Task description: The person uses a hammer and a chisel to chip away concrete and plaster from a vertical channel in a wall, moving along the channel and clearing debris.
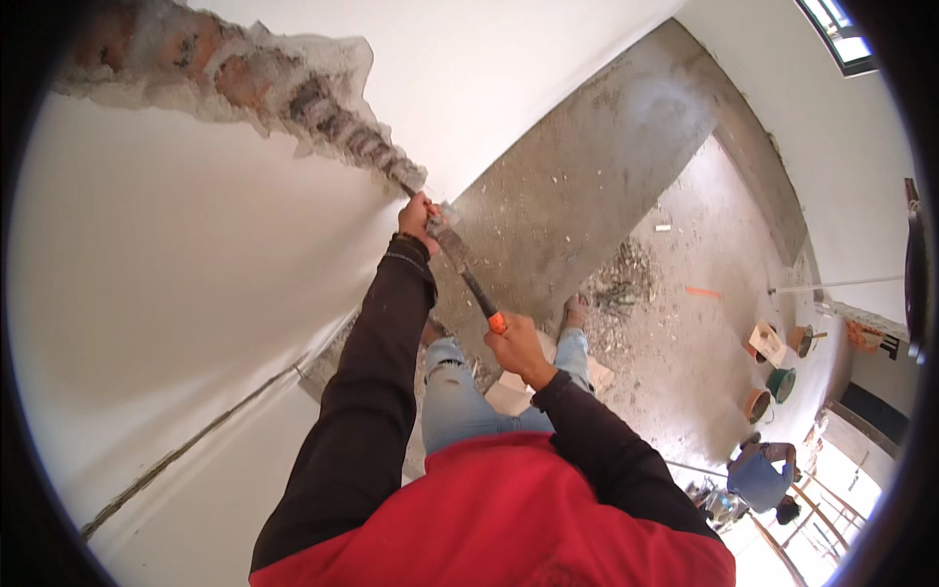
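Note:
My left hand (417,220) grips a chisel (408,191), whose far end meets the lower end of a rough channel (334,121) cut into the white plastered wall (242,213). Red brick and grey mortar show inside the channel. My right hand (519,347) holds a hammer (478,290) by the orange end of its dark handle. The hammer's head lies right beside my left hand, at the chisel's near end; whether they touch, I cannot tell.
Rubble (620,282) lies on the dusty concrete floor (546,213) near my foot. To the right stand several buckets (782,384) and a wooden board (767,345). Another person (763,477) crouches at the lower right. A narrow groove (198,447) runs along the wall at lower left.

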Demonstrator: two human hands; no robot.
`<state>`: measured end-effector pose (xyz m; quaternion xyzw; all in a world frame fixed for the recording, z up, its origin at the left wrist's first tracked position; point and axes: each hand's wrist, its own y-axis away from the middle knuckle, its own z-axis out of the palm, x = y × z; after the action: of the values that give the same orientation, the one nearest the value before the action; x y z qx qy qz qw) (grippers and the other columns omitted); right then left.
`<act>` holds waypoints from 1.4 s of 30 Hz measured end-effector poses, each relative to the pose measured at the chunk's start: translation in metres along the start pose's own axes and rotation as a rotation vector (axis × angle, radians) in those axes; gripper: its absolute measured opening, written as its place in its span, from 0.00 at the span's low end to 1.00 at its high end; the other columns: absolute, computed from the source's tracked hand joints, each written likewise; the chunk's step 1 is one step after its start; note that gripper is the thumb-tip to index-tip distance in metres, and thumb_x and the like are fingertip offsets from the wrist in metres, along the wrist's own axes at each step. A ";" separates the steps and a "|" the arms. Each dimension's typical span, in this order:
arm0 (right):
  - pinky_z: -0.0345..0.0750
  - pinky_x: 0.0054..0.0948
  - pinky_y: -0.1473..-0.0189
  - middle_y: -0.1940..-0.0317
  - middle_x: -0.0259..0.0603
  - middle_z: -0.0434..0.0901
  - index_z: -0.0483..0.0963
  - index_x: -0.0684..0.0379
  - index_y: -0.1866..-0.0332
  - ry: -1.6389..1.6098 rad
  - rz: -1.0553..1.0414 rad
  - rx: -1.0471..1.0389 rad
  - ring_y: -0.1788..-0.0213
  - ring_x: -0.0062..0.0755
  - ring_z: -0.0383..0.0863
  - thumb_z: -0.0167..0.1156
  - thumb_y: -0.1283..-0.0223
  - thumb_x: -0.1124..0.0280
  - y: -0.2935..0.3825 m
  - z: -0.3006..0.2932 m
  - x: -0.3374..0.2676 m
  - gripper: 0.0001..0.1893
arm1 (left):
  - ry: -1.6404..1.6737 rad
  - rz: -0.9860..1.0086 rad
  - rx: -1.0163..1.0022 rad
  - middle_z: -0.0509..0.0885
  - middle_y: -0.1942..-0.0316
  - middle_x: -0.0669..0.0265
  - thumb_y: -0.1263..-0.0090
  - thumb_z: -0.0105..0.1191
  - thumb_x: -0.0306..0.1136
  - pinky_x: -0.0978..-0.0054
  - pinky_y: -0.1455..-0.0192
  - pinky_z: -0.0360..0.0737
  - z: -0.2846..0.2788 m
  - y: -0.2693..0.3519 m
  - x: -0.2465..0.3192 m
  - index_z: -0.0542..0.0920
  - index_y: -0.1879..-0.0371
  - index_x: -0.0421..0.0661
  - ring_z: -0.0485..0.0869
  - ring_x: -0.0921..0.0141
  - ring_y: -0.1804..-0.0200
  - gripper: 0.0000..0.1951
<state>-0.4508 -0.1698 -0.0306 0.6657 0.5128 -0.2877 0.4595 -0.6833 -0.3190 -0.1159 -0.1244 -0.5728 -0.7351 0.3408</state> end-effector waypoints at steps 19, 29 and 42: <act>0.67 0.27 0.77 0.81 0.37 0.68 0.62 0.61 0.75 -0.767 -0.307 0.216 0.81 0.22 0.65 0.53 0.48 0.83 0.014 -0.068 -0.090 0.08 | 0.609 -0.051 -0.196 0.72 0.84 0.73 0.29 0.43 0.37 0.74 0.71 0.74 0.015 -0.003 0.009 0.69 0.79 0.49 0.72 0.75 0.78 0.14; 0.66 0.32 0.76 0.86 0.42 0.66 0.66 0.64 0.79 -0.154 0.076 0.077 0.81 0.31 0.69 0.56 0.57 0.74 -0.031 0.007 -0.016 0.07 | 0.477 0.078 -0.100 0.70 0.80 0.70 0.28 0.40 0.35 0.62 0.53 0.68 0.019 -0.013 0.003 0.64 0.80 0.50 0.69 0.70 0.73 0.14; 0.68 0.32 0.75 0.81 0.43 0.74 0.71 0.66 0.77 -0.394 0.179 0.037 0.78 0.32 0.74 0.55 0.53 0.74 -0.044 0.017 0.003 0.06 | 0.772 0.025 -0.181 0.68 0.83 0.69 0.28 0.40 0.38 0.62 0.62 0.81 0.039 -0.023 0.009 0.65 0.81 0.49 0.71 0.68 0.78 0.16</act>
<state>-0.4902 -0.1813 -0.0545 0.6478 0.3467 -0.3797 0.5622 -0.7130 -0.2835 -0.1158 0.1246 -0.3338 -0.7711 0.5278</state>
